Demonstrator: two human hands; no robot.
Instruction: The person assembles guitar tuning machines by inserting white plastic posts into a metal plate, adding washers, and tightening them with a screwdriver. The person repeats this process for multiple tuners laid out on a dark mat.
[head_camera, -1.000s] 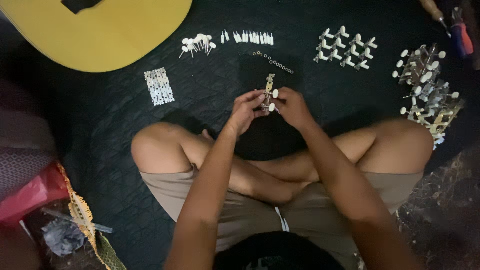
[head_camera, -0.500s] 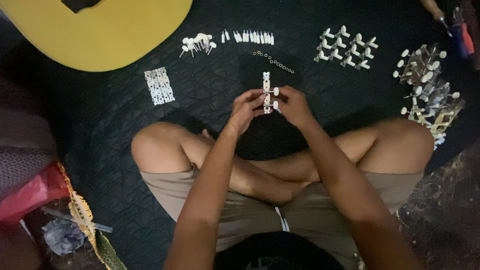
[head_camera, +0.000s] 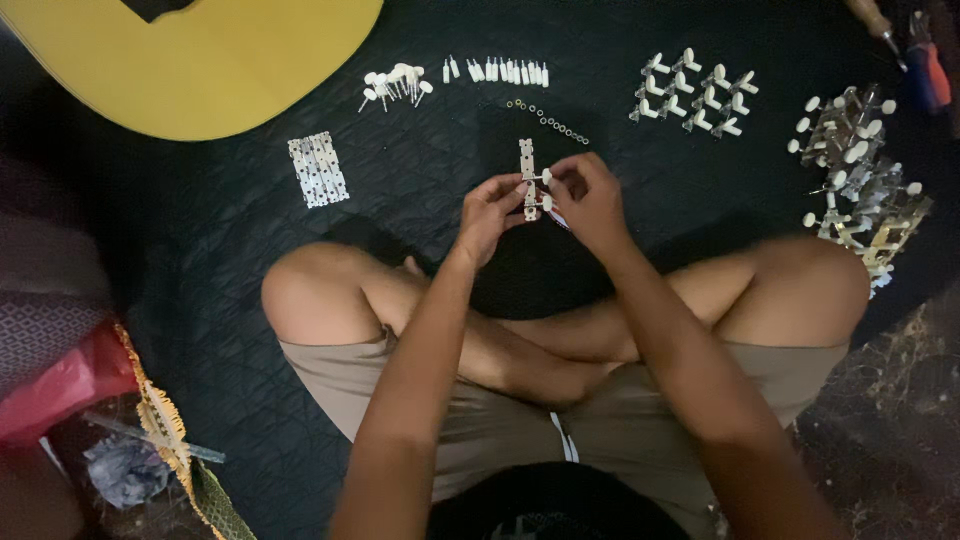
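Note:
I sit cross-legged on a dark quilted mat (head_camera: 420, 190). Both my hands meet above my knees on a small guitar tuner plate (head_camera: 528, 165), a silvery strip with white knobs, held upright. My left hand (head_camera: 488, 215) pinches its lower part. My right hand (head_camera: 588, 200) grips its right side at one of the white knobs.
A yellow guitar body (head_camera: 200, 60) lies at the top left. Metal plates (head_camera: 317, 168), white pegs (head_camera: 395, 82), small white pins (head_camera: 497, 70), tiny washers (head_camera: 548, 120), white tuner parts (head_camera: 695, 95) and a heap of assembled tuners (head_camera: 860, 170) are spread over the mat. Screwdrivers (head_camera: 905, 45) lie top right.
The tuner plate has turned from tilted to upright and risen slightly between my hands. My hands have stayed in about the same place.

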